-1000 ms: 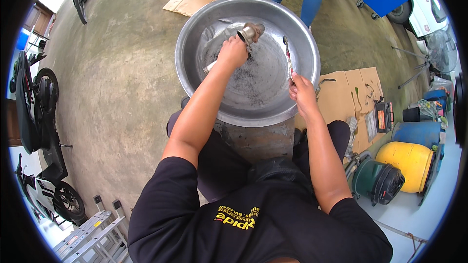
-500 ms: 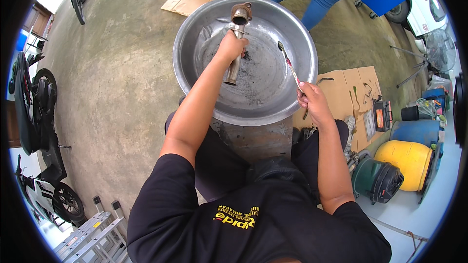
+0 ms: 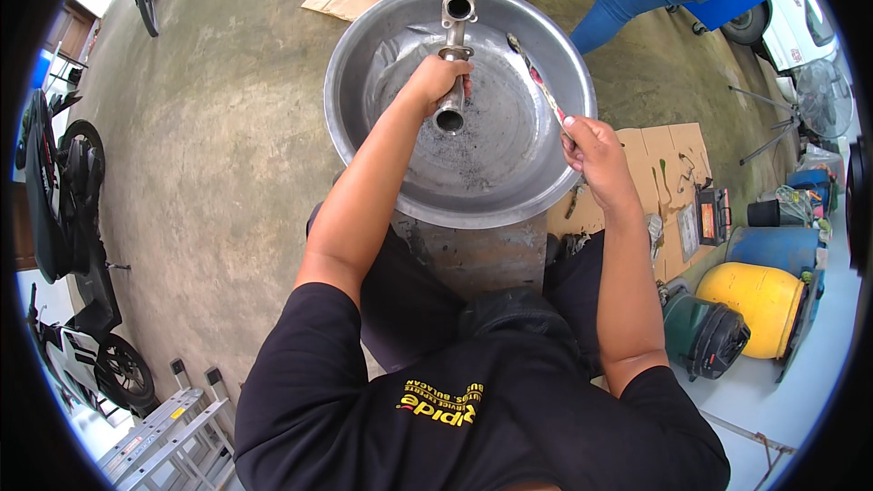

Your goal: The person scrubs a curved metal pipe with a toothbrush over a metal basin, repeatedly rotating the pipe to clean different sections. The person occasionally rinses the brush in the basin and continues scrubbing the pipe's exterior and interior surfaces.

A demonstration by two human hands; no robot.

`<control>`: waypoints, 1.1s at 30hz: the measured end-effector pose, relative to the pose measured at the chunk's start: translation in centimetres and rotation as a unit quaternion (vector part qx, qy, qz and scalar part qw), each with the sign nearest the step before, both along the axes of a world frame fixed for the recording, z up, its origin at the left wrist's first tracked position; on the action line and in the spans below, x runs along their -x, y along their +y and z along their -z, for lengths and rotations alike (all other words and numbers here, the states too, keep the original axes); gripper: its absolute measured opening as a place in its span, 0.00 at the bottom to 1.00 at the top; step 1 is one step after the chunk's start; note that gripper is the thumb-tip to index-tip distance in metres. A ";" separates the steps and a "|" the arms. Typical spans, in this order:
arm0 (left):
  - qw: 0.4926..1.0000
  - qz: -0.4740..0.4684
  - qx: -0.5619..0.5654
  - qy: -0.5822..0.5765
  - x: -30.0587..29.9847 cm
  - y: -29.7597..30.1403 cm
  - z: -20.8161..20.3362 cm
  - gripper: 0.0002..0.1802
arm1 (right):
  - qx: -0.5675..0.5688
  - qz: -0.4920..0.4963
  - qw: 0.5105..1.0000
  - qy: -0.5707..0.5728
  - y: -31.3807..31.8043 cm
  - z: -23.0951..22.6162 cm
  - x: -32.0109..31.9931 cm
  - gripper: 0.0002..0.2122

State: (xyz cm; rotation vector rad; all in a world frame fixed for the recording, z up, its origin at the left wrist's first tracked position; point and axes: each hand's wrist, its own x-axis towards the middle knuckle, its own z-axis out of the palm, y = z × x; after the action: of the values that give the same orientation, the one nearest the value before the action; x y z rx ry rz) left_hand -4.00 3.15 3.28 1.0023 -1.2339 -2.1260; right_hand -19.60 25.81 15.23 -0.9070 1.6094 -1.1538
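Observation:
Over a wide metal basin [image 3: 335, 114] my left hand [image 3: 435, 84] is closed around a metal flanged pipe [image 3: 456, 53]. The pipe's flanged end points away from me, and its round open end faces me below my fingers. My right hand [image 3: 596, 156], at the basin's right rim, grips a slim long-handled brush-like tool [image 3: 544, 93] with a red and whitish handle. Its dark head rests over the inner right side of the basin, apart from the pipe. Loose black grit [image 3: 466, 162] lies on the basin's bottom.
Flattened cardboard with small parts [image 3: 668, 159] and a battery-like box [image 3: 714, 214] lie to the right, beside yellow [image 3: 750, 300] and green drums. Another person in jeans [image 3: 623, 0] stands beyond the basin. Motorbikes [image 3: 82, 191] and a ladder [image 3: 168, 436] are on the left.
My left hand has turned the pipe so its near open end now faces up toward me. My right hand has shifted slightly up and right with the brush-like tool. The other person has moved.

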 end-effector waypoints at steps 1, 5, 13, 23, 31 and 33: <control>1.000 0.006 -0.002 -0.002 0.0 0.0 -0.1 0.07 | -0.002 0.001 1.000 0.010 -0.4 -0.4 0.0 0.16; 1.000 0.012 -0.008 -0.014 -0.1 0.2 -0.7 0.07 | -0.011 -0.010 0.996 0.093 -1.6 -0.8 0.5 0.17; 0.998 -0.014 -0.059 0.001 -0.2 -0.1 -0.3 0.08 | -0.029 -0.001 0.986 0.162 -1.9 -0.7 0.8 0.18; 0.996 0.002 -0.093 0.014 -0.4 0.1 -1.4 0.07 | -0.041 0.009 0.988 0.150 -0.7 0.2 0.9 0.18; 0.951 0.006 -0.274 0.142 0.3 1.5 0.4 0.07 | -0.058 0.023 0.989 0.131 1.3 1.0 0.6 0.18; 0.941 0.013 -0.303 0.151 0.3 2.0 -0.1 0.07 | -0.063 0.024 0.989 0.128 1.5 1.3 0.6 0.17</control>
State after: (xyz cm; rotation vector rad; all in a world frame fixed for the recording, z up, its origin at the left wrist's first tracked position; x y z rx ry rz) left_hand -4.28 5.19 3.36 0.8351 -0.4465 -2.6258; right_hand -20.22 27.34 13.97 -0.9677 1.8995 -0.9850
